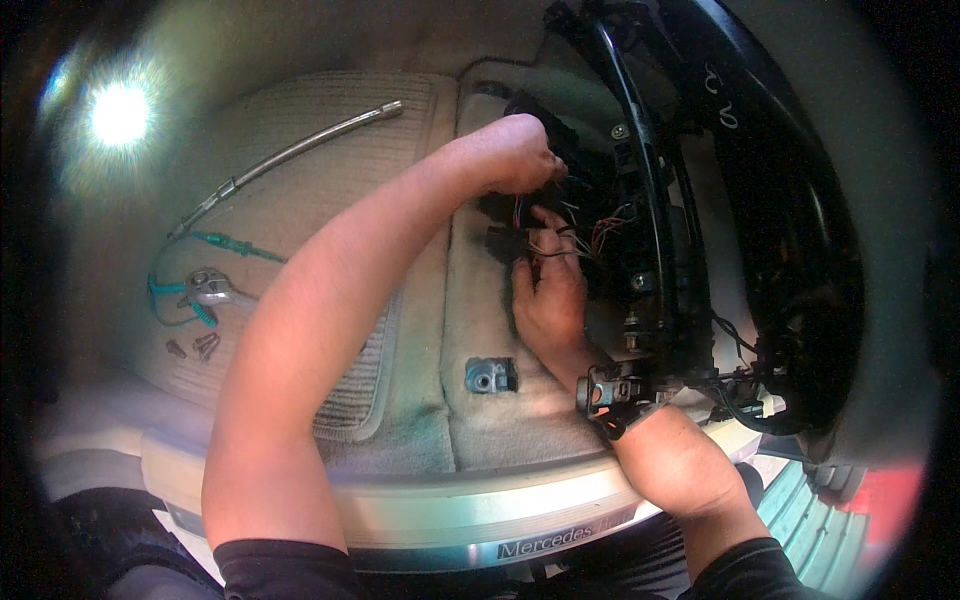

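My left hand (522, 152) has curled fingers at a dark bundle of wiring and connectors (532, 205) on the beige carpet; what it grips is hidden behind them. My right hand (550, 290) is just below, its thumb and fingers around thin coloured wires (575, 245) and beside a black connector (500, 243). Part of this bundle runs under a black metal seat frame (650, 200). My right forearm passes behind a bracket (605, 395) at the frame's lower end. A square recess with a metal fitting (488, 376) is in the carpet below my right hand.
On the ribbed mat (370, 160) at left lie a long metal bar (310, 140), a green probe with coiled lead (235, 245), a ratchet (210, 285) and several bolts (205, 346). A metal door sill (440, 500) crosses the front. A bright light shines at upper left.
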